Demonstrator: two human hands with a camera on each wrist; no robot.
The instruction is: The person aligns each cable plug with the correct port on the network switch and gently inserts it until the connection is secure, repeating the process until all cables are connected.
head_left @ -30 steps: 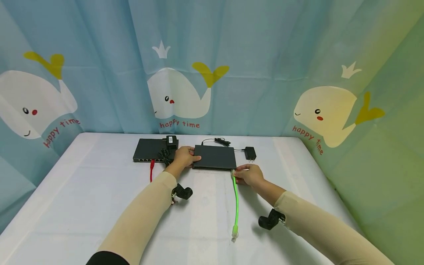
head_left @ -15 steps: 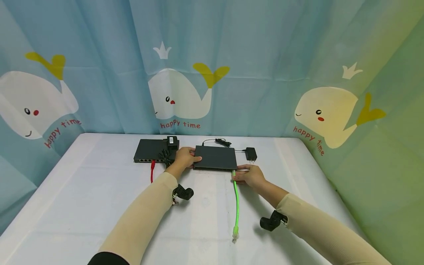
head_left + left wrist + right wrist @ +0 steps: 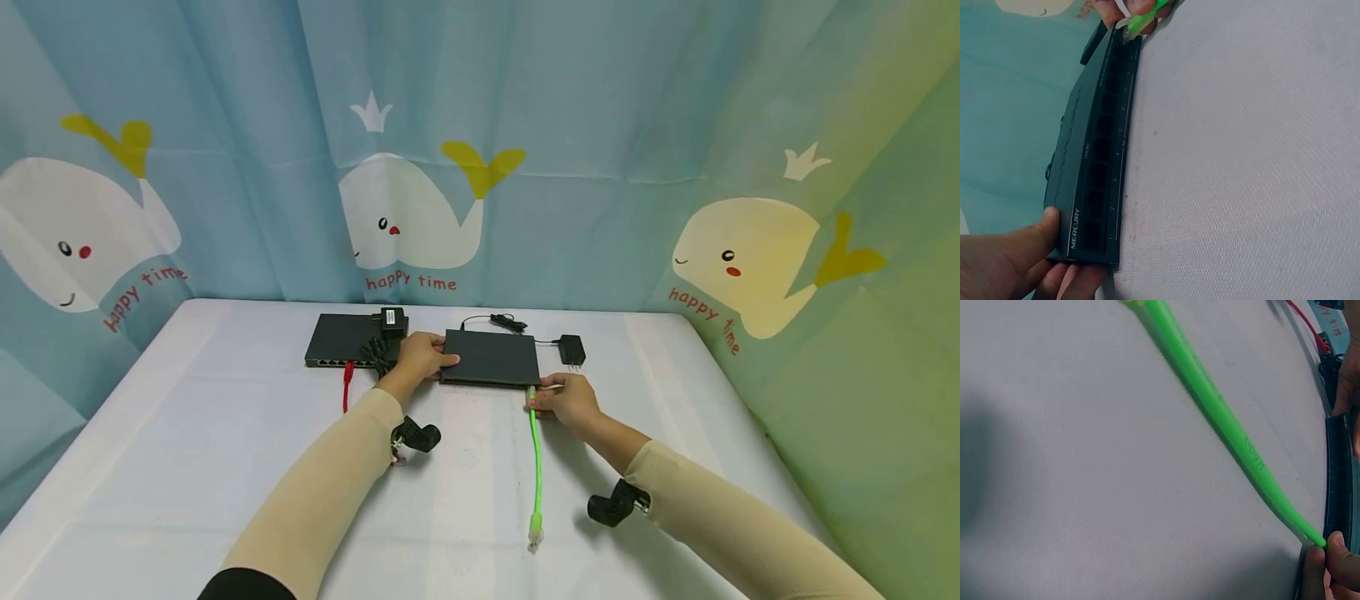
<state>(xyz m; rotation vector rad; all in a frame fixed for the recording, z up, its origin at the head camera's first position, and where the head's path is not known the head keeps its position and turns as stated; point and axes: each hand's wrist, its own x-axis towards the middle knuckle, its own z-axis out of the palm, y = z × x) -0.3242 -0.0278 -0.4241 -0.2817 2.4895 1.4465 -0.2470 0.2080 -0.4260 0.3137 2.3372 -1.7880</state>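
Note:
A black network switch (image 3: 491,358), marked MERCURY in the left wrist view, lies near the back of the table with its row of ports facing me. My left hand (image 3: 422,357) grips its left end, thumb on top and fingers underneath. At the opposite end, my right hand (image 3: 566,398) pinches one plug of a short green network cable (image 3: 537,467). That plug (image 3: 1139,25) meets the port at that end; how deep it sits I cannot tell. The cable's other clear plug (image 3: 535,540) lies loose toward me.
Left of my left hand, a second black switch (image 3: 337,337) has a red cable (image 3: 347,387) in its front and a power adapter (image 3: 392,321) on top. Another adapter (image 3: 572,350) lies at right, and a bundled black cord (image 3: 510,322) behind.
My right fingers have shifted slightly around the green cable's plug, which they now cover more in the head view. My left hand keeps its grip on the switch.

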